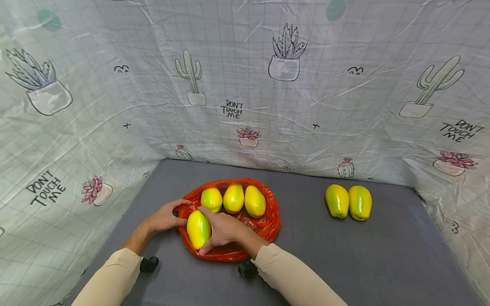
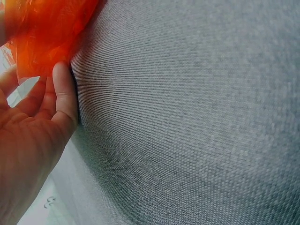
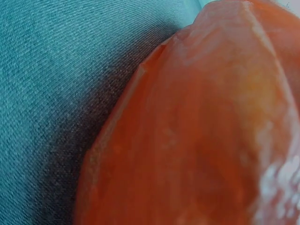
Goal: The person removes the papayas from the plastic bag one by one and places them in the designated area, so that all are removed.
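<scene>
In the head view, my right hand (image 1: 226, 229) grips a yellow-green papaya (image 1: 198, 229), with thumb and fingers spread round its right side, over the left front of a red plastic bag (image 1: 272, 229). The bag lies spread open, its edge rolled into a ring. My left hand (image 1: 166, 216) holds the bag's left rim; in the left wrist view, the thumb of that hand (image 2: 33, 126) touches the red plastic and other fingers reach behind it. Three papayas (image 1: 233, 198) sit in a row at the bag's back. The right wrist view shows mostly the bag's outer side (image 3: 187, 131).
Two more papayas (image 1: 348, 202) stand side by side on the grey table (image 1: 306, 238) at the right. A patterned cloth (image 1: 245, 85) hangs round the back and sides. Black wrist devices (image 1: 248, 269) sit under both forearms.
</scene>
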